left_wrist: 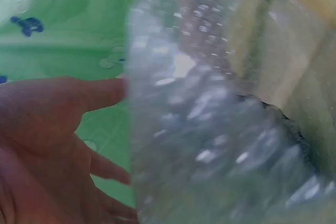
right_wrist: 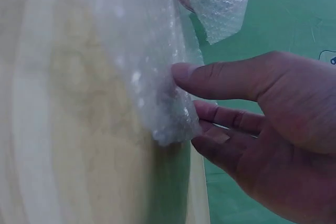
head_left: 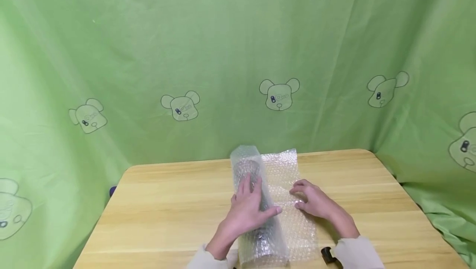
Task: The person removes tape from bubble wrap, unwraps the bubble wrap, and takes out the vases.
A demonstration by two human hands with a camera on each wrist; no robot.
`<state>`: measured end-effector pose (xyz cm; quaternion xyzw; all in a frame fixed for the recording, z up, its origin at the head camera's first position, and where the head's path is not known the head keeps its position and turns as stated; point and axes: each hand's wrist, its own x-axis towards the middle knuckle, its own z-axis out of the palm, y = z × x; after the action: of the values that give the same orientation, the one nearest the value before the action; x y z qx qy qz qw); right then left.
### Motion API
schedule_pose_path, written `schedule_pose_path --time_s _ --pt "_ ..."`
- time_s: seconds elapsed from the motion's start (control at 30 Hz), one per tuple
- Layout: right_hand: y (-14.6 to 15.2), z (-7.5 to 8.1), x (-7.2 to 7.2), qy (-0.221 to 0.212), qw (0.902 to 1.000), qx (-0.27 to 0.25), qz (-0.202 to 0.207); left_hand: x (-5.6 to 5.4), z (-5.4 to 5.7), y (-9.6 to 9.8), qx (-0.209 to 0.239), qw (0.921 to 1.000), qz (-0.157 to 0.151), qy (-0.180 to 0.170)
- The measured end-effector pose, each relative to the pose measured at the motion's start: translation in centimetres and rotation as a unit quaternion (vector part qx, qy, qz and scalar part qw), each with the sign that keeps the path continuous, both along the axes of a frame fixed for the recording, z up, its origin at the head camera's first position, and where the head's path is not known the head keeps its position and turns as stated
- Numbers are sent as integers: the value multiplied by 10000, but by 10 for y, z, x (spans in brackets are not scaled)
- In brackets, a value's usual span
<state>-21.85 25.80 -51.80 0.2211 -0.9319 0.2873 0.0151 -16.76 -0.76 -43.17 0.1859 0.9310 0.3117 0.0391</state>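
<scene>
A dark, roughly cylindrical thing lies inside a roll of bubble wrap point(head_left: 262, 242), its kind hidden by the layers. My left hand point(head_left: 245, 213) rests on top of the roll with fingers spread and thumb stretched out to the right. A loose flap of bubble wrap point(head_left: 284, 174) extends from the roll's right side. At that flap's right edge, my right hand point(head_left: 316, 201) holds the sheet between thumb and fingers. The right wrist view shows the thumb point(right_wrist: 220, 80) across the film point(right_wrist: 152, 72) and the fingers bent at its edge. In the left wrist view, film point(left_wrist: 194, 124) covers much of the scene.
The wooden table point(head_left: 178, 203) reaches back to a green cloth backdrop point(head_left: 223, 54) printed with bear heads. A small black object point(head_left: 328, 255) is at the right cuff. Cloth also hangs along both sides of the table.
</scene>
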Motion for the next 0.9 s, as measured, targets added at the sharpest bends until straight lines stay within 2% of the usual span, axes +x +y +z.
schedule_pose_path --time_s 0.2,0.3,0.4,0.5,0.63,0.77,0.9 --pt "1 0 2 -47 10000 -36 -67 -1 -4 20 -952 9947 376 36" --pt "0 0 1 -49 9999 -84 -53 0 -7 24 -1323 9902 436 94" --pt "0 0 1 -92 9999 -103 -85 0 -9 24 -1464 9883 422 86" --pt "-1 1 0 -140 9998 -84 -119 -1 -9 20 -1312 9905 394 87" --pt "-1 1 -1 -225 9996 -94 -145 -3 -9 13 -898 9955 242 154" --pt "-1 1 1 -293 9994 -134 -154 -3 -11 2 -213 9996 -22 182" --pt "-1 0 2 -202 9997 -99 -121 -4 -13 -13 582 9974 -333 247"
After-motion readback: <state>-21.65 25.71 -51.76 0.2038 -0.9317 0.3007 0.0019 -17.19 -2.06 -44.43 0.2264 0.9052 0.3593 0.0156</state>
